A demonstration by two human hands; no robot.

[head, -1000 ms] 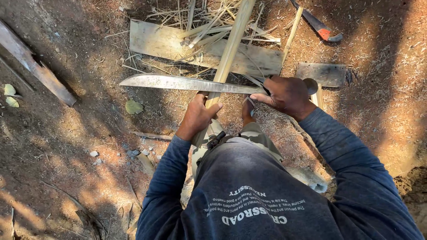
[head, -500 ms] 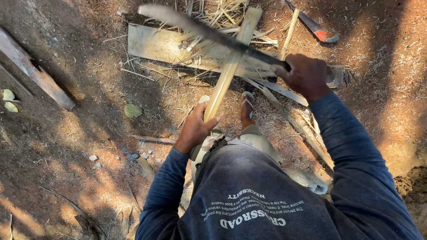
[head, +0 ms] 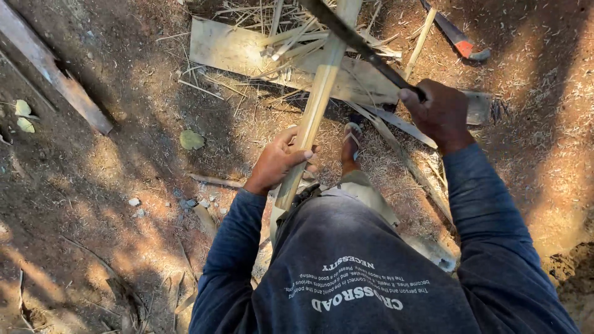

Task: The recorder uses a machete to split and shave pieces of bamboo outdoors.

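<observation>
Dirt and wood chips cover the ground (head: 93,204), and at far left a weathered plank (head: 55,80) lies aslant near a few pale leaves (head: 22,115). Moving rightward, the left hand (head: 278,162) wraps its fingers (head: 296,156) fully closed round the lower part of a long bamboo pole (head: 322,93), which runs up and away from the person's lap to rest across a flat wooden board (head: 247,55) strewn with thin splinters. Half a second ago the same hand gripped the pole in about the same place, so the hold has not slipped. Just right of the pole, a sandalled foot (head: 352,139) is planted on the ground beside the board. Further right, the right hand (head: 436,111) is clenched tight on the handle of a machete (head: 352,38), whose dark blade now slants up and leftward across the pole's upper length; a second ago it lay level and low, close above the left hand (so the blade has swung upward and forward along the pole). Judging from this, a splitting or shaving stroke along the bamboo is under way. At far right, a second cutting tool with an orange handle (head: 461,44) lies on the ground, well apart from both hands.
</observation>
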